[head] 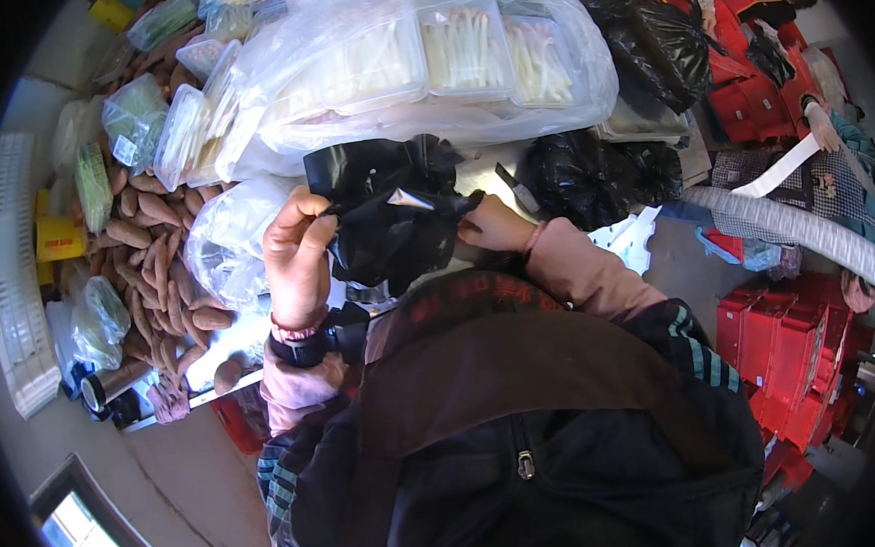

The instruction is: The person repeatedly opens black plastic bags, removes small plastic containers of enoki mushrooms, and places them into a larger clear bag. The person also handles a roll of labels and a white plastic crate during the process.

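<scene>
Both of my hands pinch the edge of a black plastic bag (390, 231) in front of my apron. My left hand (297, 256) grips its left side between thumb and fingers. On the right side, my right hand (498, 224) has hold of a bunched corner, its fingertips partly hidden. A small light patch shows in a gap in the bag's folds; what lies inside cannot be seen. Just beyond the bag lies a large clear plastic bag (428, 120) with several trays of pale, long-stemmed vegetables (465, 50). A knife-like tool (516, 187) lies right of my right hand.
Sweet potatoes (155, 268) are heaped at the left, beside a crumpled clear bag (228, 234) and a yellow container (58, 238). Black bags (597, 173) sit at the right. Red crates (781, 358) are stacked farther right, where other people (823, 126) are at work.
</scene>
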A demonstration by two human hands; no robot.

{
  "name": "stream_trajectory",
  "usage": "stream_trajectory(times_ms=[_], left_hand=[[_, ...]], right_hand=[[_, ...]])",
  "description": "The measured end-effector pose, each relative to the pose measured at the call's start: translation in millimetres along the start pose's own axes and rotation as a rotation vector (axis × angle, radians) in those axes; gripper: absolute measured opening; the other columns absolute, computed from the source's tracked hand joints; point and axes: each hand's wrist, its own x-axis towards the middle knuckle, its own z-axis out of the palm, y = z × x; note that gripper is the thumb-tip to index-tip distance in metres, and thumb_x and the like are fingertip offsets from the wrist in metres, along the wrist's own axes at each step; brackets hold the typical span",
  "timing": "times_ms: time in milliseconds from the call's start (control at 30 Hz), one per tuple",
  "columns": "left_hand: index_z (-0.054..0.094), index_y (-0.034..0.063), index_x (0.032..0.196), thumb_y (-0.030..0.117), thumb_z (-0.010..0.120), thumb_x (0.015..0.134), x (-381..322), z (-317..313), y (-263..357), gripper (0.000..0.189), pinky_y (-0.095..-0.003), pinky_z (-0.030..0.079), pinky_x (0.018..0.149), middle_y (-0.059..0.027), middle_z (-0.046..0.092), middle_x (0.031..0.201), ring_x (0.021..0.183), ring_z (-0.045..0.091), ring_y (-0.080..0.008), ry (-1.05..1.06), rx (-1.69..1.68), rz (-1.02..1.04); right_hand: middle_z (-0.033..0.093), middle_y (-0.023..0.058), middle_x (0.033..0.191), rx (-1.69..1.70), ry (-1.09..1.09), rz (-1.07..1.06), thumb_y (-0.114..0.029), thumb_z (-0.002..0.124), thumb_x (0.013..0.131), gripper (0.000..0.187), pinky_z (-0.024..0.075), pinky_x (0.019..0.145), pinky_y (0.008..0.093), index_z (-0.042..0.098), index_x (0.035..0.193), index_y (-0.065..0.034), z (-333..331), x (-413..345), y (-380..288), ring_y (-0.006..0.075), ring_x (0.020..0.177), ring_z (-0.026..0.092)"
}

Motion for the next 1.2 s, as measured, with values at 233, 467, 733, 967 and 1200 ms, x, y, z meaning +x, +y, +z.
stream_trajectory(times_ms=[233, 467, 733, 967, 1200], left_hand=[[0.059, 0.0048, 0.091, -0.003, 0.059, 0.087, -17.2, 0.5, -58.1, 0.009, -0.0166, 0.038, 0.063, 0.0064, 0.055, 0.078, 0.07, 0.048, -0.001, 0.051, 0.165, -0.421], [0.057, 0.0016, 0.087, -0.002, 0.058, 0.084, -20.4, 29.5, -1.9, 0.005, -0.0222, 0.034, 0.067, -0.0003, 0.048, 0.083, 0.076, 0.044, -0.0086, -0.216, -0.043, 0.0], [0.059, 0.0006, 0.089, -0.009, 0.062, 0.077, 1.0, 9.6, -23.9, 0.015, -0.024, 0.042, 0.069, -0.0021, 0.051, 0.081, 0.075, 0.052, -0.0108, -0.152, 0.376, -0.028], [0.061, 0.0006, 0.088, -0.006, 0.064, 0.07, -10.5, -1.8, -70.9, 0.019, -0.0312, 0.047, 0.071, -0.0099, 0.057, 0.084, 0.078, 0.059, -0.0256, -0.223, 0.869, 0.082], [0.066, 0.0037, 0.096, 0.0, 0.067, 0.076, -5.5, -6.6, -54.8, 0.02, -0.0286, 0.048, 0.075, -0.0098, 0.062, 0.099, 0.086, 0.061, -0.0198, -0.093, 0.67, -0.057]], right_hand=[[0.058, 0.0111, 0.113, 0.2, 0.29, -0.068, -0.011, 0.067, 0.08, 0.038, 0.0427, 0.091, 0.0354, 0.056, 0.115, -0.0017, -33.5, 30.2, -53.3, 0.0237, 0.104, 0.056], [0.061, 0.005, 0.096, -0.197, -0.187, -0.014, -0.018, 0.066, 0.074, 0.018, 0.0438, 0.079, 0.0391, 0.062, 0.088, -0.0063, 21.9, 30.8, 5.2, 0.026, 0.103, 0.054], [0.061, 0.0119, 0.11, 0.644, -0.015, 0.039, -0.041, 0.058, 0.087, 0.051, 0.0423, 0.092, 0.0342, 0.056, 0.12, -0.0022, -45.9, 5.9, -39.6, 0.0197, 0.103, 0.055], [0.06, -0.0023, 0.09, 0.834, -0.049, 0.377, -0.023, 0.06, 0.091, 0.032, 0.0424, 0.072, 0.022, 0.06, 0.11, 0.0022, -63.3, 18.3, -67.5, 0.0034, 0.081, 0.05], [0.063, -0.0023, 0.086, 0.794, 0.01, 0.417, -0.019, 0.064, 0.089, 0.022, 0.0445, 0.076, 0.0236, 0.066, 0.097, 0.0011, -45.6, 26.0, -71.8, 0.0051, 0.081, 0.053]])
